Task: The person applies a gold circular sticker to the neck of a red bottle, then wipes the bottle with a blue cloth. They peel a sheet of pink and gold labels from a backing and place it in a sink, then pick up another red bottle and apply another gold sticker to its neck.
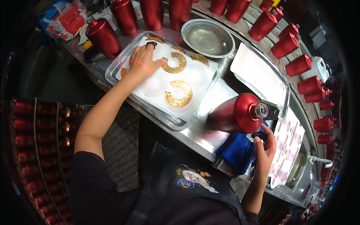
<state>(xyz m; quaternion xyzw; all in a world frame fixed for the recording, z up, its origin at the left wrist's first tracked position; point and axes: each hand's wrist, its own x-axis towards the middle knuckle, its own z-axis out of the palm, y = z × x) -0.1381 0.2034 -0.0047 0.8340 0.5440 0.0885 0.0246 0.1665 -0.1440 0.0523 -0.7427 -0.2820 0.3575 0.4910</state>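
Note:
My left hand [142, 64] reaches over a white sheet [150, 90] in a metal tray [174, 125]. Its fingers are spread, a black cover on one fingertip, and the thumb tip is at the edge of a gold C-shaped piece [175, 63]. A second gold C-shaped piece [178, 93] lies nearer me. Beside a red metallic bottle [240, 114] with a clear threaded neck, my right hand [265, 145] is curled, with black at a fingertip. Something pale shows by its fingertips, too small to name. Under the hand lies a blue cloth [238, 152].
A round metal basin [207, 38] stands beyond the tray. To its right is another tray [258, 71] with a white ribbed surface. A patterned sheet [288, 144] lies at the right near a white tap [320, 161]. Several red bottles [104, 37] line the back.

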